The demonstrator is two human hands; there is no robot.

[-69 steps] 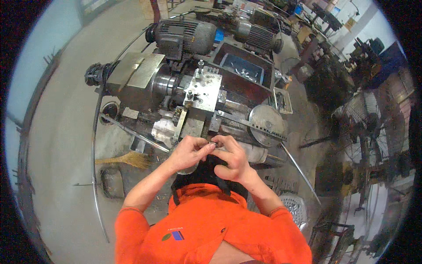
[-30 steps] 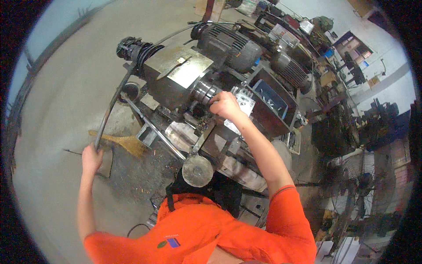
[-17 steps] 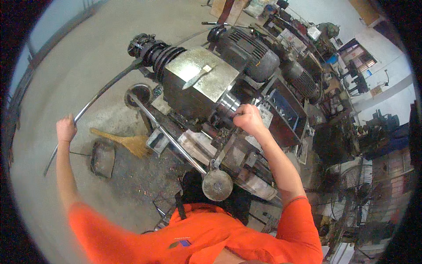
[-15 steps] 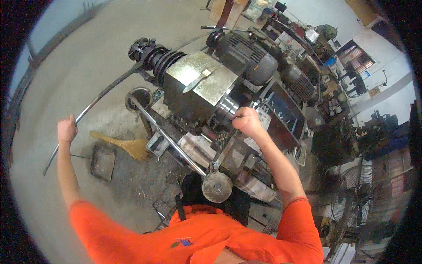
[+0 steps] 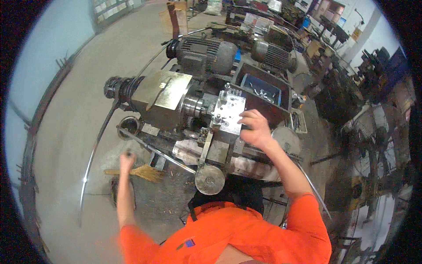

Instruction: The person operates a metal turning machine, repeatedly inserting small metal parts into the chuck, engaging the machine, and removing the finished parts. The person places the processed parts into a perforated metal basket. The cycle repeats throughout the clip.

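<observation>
Hiding metal block [image 5: 231, 108] edge: right fingers [image 5: 249, 116]

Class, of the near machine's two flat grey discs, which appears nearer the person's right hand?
The upper-right disc, just right of the right hand; the lower disc sits farther left.

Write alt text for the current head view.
A person's right hand, loosely curled, is beside a bright metal block on a dark machine; the left hand, blurred, is over the floor, where a straw broom lies.
</observation>
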